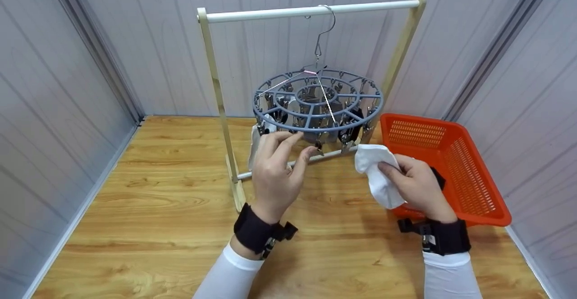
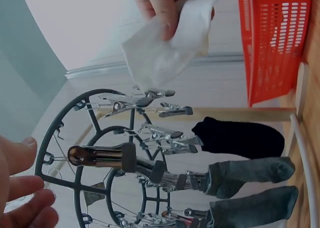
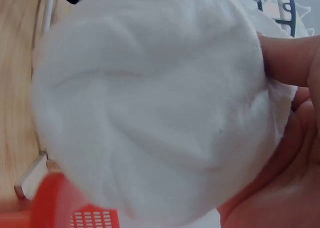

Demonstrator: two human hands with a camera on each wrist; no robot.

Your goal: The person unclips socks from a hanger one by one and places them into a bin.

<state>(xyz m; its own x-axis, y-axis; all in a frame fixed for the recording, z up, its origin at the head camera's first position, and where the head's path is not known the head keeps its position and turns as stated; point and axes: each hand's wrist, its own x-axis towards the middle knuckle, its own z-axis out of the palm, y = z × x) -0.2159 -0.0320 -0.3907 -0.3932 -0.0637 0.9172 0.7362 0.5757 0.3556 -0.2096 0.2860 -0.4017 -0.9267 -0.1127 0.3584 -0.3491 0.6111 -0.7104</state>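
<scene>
Two hands are at work above the wooden desk (image 1: pixel 157 200). The right hand (image 1: pixel 417 184) is pinching one white sock (image 1: pixel 381 179) between the thumb and the fingers. This sock is in the air, in front of the left wall of the orange basket (image 1: pixel 484 172) and to the right of the round clip hanger (image 1: pixel 311 129). The left hand (image 1: pixel 277 172) holds nothing; its thumb and fingers are curved and apart, close to the front rim of the hanger.

About the other things: the basket stands at the right edge of the desk, and a dark piece (image 1: pixel 438 178) inside it is partly covered by the right hand. The rack (image 1: pixel 217 91) stands toward the back edge, and its top bar (image 1: pixel 270 13) carries the metal hook (image 1: pixel 334 19) of the hanger. From the clips hang a black sock (image 2: pixel 242 138) and two grey socks (image 2: pixel 250 175); a pale sock (image 1: pixel 254 148) hangs at the left side, and the left hand covers part of it. In the right wrist view the white sock fills most of the picture and blocks what is behind. On the right wrist strap (image 1: pixel 451 237) there is a small white patch (image 1: pixel 432 239), too small for telling any writing.
</scene>
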